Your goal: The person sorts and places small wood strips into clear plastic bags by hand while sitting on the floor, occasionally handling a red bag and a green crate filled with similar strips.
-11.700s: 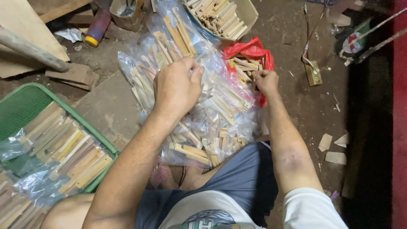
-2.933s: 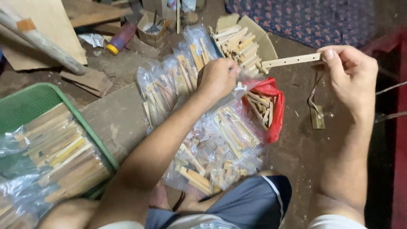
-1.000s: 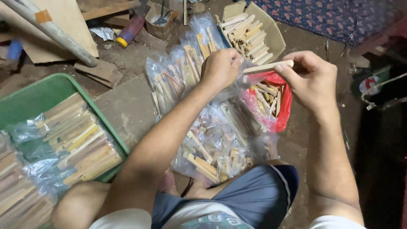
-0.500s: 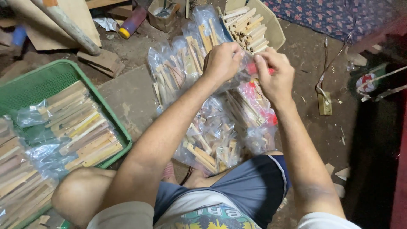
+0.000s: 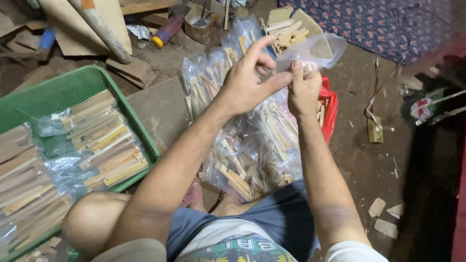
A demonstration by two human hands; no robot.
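One small clear plastic bag [image 5: 313,50] is held up in the air between the two hands, above a heap of clear plastic packets filled with short pale wooden sticks [image 5: 242,145] that lies on the dirt floor [image 5: 369,170] in front of the person's knees (the packets overlap too much to count). The left hand [image 5: 250,82] pinches the bag's lower edge between thumb and forefinger, while its other three fingers [image 5: 255,48] are spread and raised. The right hand [image 5: 303,90] is closed around the bag's edge from below, its fingers curled tight; whether a stick is already inside the bag cannot be told.

Just beyond the right hand lies one red plastic bag [image 5: 330,109] with more sticks in it, and behind that one pale open box stacked with loose wooden sticks [image 5: 291,29]. To the left stands one green plastic mesh tray [image 5: 63,87], holding several bagged bundles of flat wooden strips [image 5: 102,140]. Near the top of the view lie one purple cylinder with a yellow cap [image 5: 166,31] and one long wooden handle [image 5: 99,29]. Three pale wood offcuts [image 5: 386,218] lie on the floor at the lower right.
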